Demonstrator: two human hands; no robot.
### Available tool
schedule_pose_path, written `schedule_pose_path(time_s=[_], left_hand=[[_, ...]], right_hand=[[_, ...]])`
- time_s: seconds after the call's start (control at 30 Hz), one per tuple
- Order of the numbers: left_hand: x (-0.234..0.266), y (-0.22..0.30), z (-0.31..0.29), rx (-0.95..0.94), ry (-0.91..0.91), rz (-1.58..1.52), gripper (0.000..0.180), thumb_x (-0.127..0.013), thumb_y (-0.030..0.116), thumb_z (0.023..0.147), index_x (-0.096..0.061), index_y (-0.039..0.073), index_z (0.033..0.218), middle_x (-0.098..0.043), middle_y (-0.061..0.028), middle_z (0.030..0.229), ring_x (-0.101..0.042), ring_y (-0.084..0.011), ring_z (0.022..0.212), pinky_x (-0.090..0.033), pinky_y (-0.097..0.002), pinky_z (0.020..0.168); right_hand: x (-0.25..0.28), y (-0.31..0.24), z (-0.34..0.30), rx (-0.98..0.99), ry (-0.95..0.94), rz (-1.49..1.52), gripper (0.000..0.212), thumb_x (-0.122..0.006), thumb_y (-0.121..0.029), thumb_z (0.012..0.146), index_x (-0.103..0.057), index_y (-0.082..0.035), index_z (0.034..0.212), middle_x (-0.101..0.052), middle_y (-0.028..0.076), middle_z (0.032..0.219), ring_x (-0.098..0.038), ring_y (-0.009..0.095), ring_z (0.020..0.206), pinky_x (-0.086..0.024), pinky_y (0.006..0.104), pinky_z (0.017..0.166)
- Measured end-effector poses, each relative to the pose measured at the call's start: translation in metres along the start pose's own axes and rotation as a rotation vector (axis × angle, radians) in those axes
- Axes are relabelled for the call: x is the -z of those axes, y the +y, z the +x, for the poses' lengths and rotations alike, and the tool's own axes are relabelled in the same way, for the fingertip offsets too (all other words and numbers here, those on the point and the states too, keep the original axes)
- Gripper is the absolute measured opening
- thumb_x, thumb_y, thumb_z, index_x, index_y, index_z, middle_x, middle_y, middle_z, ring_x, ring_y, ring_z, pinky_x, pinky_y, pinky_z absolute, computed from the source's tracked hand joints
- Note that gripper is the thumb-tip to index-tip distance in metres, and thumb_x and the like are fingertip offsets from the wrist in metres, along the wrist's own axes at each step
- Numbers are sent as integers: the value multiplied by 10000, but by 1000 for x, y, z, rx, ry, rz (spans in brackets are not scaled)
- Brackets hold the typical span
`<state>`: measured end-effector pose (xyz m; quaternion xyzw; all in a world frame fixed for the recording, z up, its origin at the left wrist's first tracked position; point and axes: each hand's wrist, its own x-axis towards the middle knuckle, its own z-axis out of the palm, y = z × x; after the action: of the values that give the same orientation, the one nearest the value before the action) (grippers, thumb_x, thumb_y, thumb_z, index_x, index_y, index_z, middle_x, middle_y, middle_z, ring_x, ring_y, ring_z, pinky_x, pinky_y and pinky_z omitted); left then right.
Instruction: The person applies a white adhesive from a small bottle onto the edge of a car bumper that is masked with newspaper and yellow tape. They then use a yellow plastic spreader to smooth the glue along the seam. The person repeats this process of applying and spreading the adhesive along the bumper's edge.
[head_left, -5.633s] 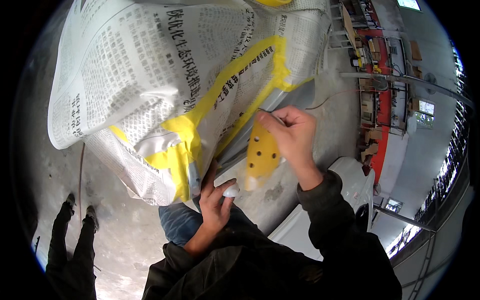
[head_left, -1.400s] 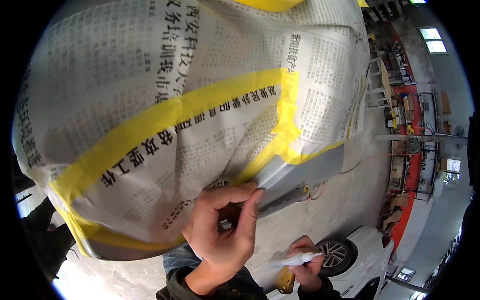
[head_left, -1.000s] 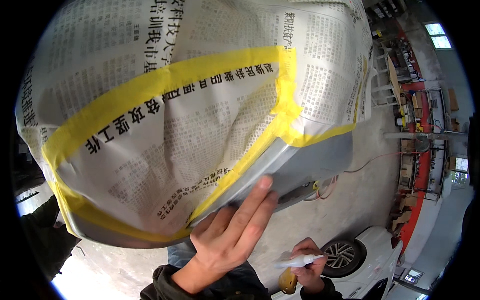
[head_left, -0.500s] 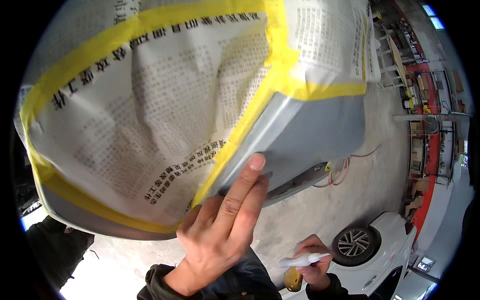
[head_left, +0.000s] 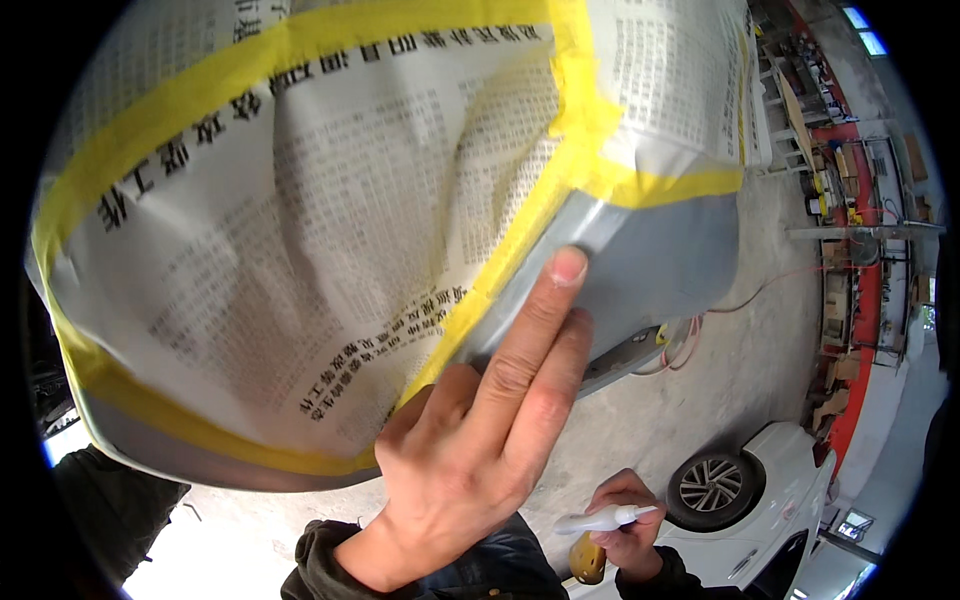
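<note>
While I watch from my end through the head camera, the left hand [head_left: 470,460] lies along the grey panel [head_left: 665,250], index and middle fingers stretched out side by side, the others curled under — nothing pinched that I can see. Index fingertip looks to rest on the panel's pale ridge, just beside the yellow tape [head_left: 500,255]; whether it presses hard I can't tell. The panel sits right of and below the newspaper sheets [head_left: 350,200], which cover the rest of the bulky shape, with tape running along the edge between them. I have the right hand [head_left: 628,530] lower down, well apart from the panel, fingers closed around a white nozzle bottle [head_left: 600,519], tip pointing right. A yellow perforated sheet [head_left: 588,560] hangs just below the bottle, against the same hand — exact hold on it hidden from me. Behind that, a white car [head_left: 785,480] with its wheel [head_left: 712,487], a thin red hose [head_left: 755,297] on the concrete floor [head_left: 640,420], loaded shelves [head_left: 840,200] along the right. Another person's dark sleeve [head_left: 115,505] shows at lower left.
</note>
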<state>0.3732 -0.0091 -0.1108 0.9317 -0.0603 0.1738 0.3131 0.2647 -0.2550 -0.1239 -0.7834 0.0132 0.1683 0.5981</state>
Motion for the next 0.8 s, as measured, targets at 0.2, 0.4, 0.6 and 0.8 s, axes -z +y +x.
schedule_pose_path(time_s=[0.2,0.4,0.6,0.8], left_hand=[[6,-8,-10,13,-20,-51,358,-760,3,740,-610,66,1058,-631,-160,1295,-719,-258,851,-585,-301,653],[11,-23,-47,50,-22,-466,345,-784,89,768,-634,46,1075,-693,-113,1155,-649,-171,710,-519,-253,624],[22,-10,-64,526,-321,-1002,495,-856,228,763,-617,-3,1130,-702,-124,1024,-675,-167,881,-530,-283,776],[23,-12,-95,701,-567,-1261,551,-854,223,784,-594,-27,1200,-711,-143,1044,-683,-207,969,-513,-328,886]], right_hand=[[-4,-21,36,64,-25,-36,282,-827,-193,705,-739,13,876,-643,128,899,-634,188,742,-500,292,665],[-18,-49,80,164,-138,-70,268,-794,-123,755,-708,46,944,-709,160,907,-694,229,806,-538,319,722],[-49,-65,96,215,-103,12,244,-754,-92,768,-706,61,953,-722,162,908,-694,241,814,-536,337,752],[-82,-73,85,211,58,81,202,-732,-49,795,-682,62,956,-703,166,943,-672,222,818,-527,329,757]])
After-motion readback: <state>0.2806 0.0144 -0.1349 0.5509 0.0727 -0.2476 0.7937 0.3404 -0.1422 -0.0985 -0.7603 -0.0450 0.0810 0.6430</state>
